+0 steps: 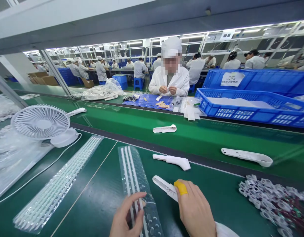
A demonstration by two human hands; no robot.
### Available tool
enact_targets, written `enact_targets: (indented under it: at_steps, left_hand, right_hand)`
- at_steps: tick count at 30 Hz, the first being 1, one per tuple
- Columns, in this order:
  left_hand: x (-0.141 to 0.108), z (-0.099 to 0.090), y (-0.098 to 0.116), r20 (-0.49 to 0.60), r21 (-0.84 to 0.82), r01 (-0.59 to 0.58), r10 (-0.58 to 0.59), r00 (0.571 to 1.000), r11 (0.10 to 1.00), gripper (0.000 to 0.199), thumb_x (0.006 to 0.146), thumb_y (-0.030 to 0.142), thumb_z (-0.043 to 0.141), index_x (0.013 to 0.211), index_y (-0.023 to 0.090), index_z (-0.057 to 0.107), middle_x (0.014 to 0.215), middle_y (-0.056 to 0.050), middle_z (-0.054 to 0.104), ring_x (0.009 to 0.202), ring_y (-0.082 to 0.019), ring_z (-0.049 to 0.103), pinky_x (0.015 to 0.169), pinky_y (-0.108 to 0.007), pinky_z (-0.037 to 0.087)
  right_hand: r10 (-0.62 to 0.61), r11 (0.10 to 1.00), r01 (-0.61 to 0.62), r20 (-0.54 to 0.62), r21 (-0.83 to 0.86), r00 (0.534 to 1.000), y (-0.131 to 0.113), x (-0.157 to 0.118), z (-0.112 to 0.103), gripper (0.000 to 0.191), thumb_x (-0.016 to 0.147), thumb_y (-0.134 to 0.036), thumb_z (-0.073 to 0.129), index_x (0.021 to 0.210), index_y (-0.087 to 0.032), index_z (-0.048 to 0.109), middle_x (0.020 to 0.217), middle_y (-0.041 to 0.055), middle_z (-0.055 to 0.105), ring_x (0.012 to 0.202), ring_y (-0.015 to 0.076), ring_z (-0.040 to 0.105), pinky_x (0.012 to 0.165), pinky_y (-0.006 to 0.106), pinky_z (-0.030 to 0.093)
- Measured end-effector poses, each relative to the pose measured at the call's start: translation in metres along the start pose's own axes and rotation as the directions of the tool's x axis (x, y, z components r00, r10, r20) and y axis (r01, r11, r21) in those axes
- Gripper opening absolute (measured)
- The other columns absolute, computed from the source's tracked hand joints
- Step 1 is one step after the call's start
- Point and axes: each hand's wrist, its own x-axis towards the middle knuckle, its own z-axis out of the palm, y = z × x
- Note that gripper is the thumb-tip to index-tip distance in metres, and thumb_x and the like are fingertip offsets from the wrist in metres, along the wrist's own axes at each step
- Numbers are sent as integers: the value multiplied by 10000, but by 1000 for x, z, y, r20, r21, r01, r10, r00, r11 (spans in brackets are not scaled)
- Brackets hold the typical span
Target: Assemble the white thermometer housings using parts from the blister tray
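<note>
The left hand [129, 217] is over the white strips [130, 171], which lie on clear bubble wrap [140, 161] on the green desk [97, 197]. Its forefinger and thumb reach across the strips with a narrow gap between their tips; whether they grip a strip, I cannot tell. The right hand [195, 207], with a yellow cover [181, 187] on one finger, is closed around the near end of a white open case [164, 187], whose far end points away to the left; the fingertips are hidden. Just beyond it a white handle piece [174, 161] lies on the desk, apart from both hands. To the left of the strips lies a clear pack [60, 181] of more strips, and beyond it stands a white fan [40, 121] with its cable [47, 167] running down the desk. To the right of the right hand is a heap of white rings [267, 194] with dark red wires [293, 215]. On the green belt [122, 121] lie a small case [164, 128] and a long case [246, 156]. Across the belt, a person [169, 79] in white holds both hands together above a blue mat [142, 98], beside a blue crate [252, 113].
</note>
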Motion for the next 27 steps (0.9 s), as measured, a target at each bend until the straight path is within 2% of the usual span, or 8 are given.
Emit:
enact_targets:
  at_steps: [4,7,10,14,19,21,24,27]
  left_hand:
    - [8,-7,-2,-15,69,39,-38,999,997,287,685,484,566,798,248,684,871,-64,677,605,-211,595,508,-254,483]
    - [9,-6,-1,59,58,92,-96,994,994,277,657,427,624,852,240,684,876,-69,679,704,-247,616,568,-268,500]
    - [8,-4,2,206,-81,180,-160,965,980,481,617,302,688,1085,229,608,891,-57,694,770,-245,631,672,-271,514]
    - [6,-2,4,331,-208,103,-30,943,973,463,627,193,684,1081,259,623,974,-27,689,850,-215,629,759,-233,496]
    - [4,1,2,204,-161,18,15,979,987,312,583,175,699,880,270,707,854,5,709,742,-191,637,645,-176,491]
    - [3,3,3,163,-167,30,-2,987,985,296,559,179,708,843,262,709,809,10,709,697,-183,634,605,-163,481]
    - [2,4,6,142,-132,23,-4,990,991,276,536,192,723,803,259,705,758,20,701,651,-172,622,573,-156,469]
    - [0,3,9,141,-66,-12,21,990,998,266,543,238,729,805,265,699,770,17,697,674,-185,626,582,-171,480]
  right_hand:
    - [7,1000,-7,-42,8,999,17,-7,12,291,895,-180,297,759,-166,554,612,70,582,534,189,507,539,316,394]
    - [70,995,-69,-11,72,998,27,-7,15,329,923,-248,259,708,-198,503,521,17,546,438,156,498,450,270,382]
    - [81,957,-107,106,268,991,29,-3,11,354,939,-280,242,628,-230,404,513,-38,550,421,98,518,421,196,389]
    - [42,819,-209,308,535,950,22,-2,6,345,924,-353,273,650,-231,444,572,-37,589,486,108,547,480,212,420]
    - [113,782,-281,317,556,942,25,1,-15,263,910,-324,319,759,-235,516,732,-8,637,663,125,607,608,227,478]
    - [112,810,-244,268,532,957,32,1,-30,155,881,-313,400,844,-248,536,875,11,635,794,132,611,683,224,492]
    - [53,873,-152,219,463,974,40,-5,-45,58,821,-297,508,810,-252,542,907,22,622,818,141,612,673,214,510]
    - [47,907,-155,273,392,961,42,-15,-48,55,808,-285,519,791,-246,553,934,38,622,852,151,612,684,221,522]
